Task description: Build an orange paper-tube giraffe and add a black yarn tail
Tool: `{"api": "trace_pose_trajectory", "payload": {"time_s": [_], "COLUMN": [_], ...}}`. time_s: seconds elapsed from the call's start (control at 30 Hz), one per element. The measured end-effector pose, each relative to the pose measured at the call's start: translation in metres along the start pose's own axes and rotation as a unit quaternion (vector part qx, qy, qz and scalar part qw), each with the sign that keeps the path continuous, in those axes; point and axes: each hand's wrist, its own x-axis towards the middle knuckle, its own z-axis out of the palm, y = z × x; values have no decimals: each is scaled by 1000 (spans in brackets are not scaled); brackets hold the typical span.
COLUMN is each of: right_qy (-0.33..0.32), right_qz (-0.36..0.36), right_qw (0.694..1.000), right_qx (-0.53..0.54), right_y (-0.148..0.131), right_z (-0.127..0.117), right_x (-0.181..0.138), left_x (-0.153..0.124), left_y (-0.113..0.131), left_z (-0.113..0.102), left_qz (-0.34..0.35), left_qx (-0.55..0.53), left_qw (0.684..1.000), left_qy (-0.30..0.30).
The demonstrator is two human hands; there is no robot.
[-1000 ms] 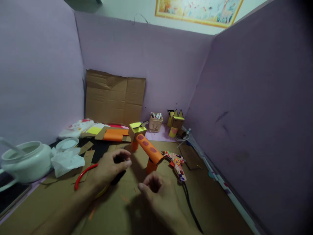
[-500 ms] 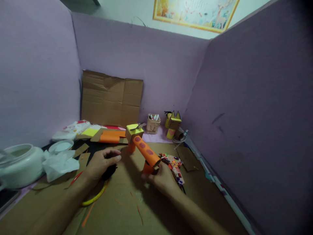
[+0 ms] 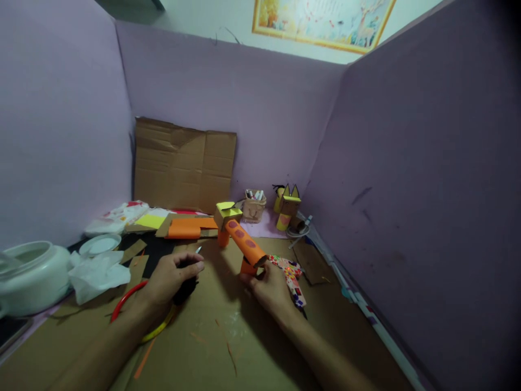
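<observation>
My right hand (image 3: 272,288) grips the rear end of an orange paper-tube animal figure (image 3: 246,242). The figure has dark round spots along its tube body, a cardboard box head with a yellow top, and orange tube legs on the cardboard. My left hand (image 3: 173,277) hovers left of the figure, thumb and fingers curved with a gap between them. Below it lie scissors with a red and a yellow handle (image 3: 157,332), partly covered by my hand and wrist. Just right of my right hand rests a floral-patterned glue gun (image 3: 292,277).
A marker holder (image 3: 254,206) and a yellow-eared cardboard figure (image 3: 288,209) stand at the back. Orange paper (image 3: 183,228) lies behind the hands. A white pot (image 3: 36,277) and crumpled tissue (image 3: 100,274) are on the left. Cardboard (image 3: 185,165) leans against the purple back panel.
The animal figure has shifted slightly right, its head end turning a little away from my left hand. More of the red scissor handle shows beside my left wrist.
</observation>
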Motion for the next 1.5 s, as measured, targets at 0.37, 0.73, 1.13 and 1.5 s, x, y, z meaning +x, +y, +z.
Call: {"api": "trace_pose_trajectory", "payload": {"time_s": [0.37,0.73,1.13,1.5], "right_qy": [188,-209,-158,-161], "right_qz": [-215,-148,104,69], "right_qw": [958,934,909,841], "right_qx": [41,250,372,512], "right_y": [-39,-32,-29,-36], "right_z": [-63,-2,-11,-25], "right_x": [-47,-57,-47,-47], "left_x": [-31,-55,-38,-16], "left_y": [7,-7,5,1], "left_z": [18,35,22,3], "left_qz": [-5,68,-165,-103], "left_qx": [-185,-124,-220,-75], "left_qw": [964,956,913,974], "left_qy": [-192,-257,-301,-186]}}
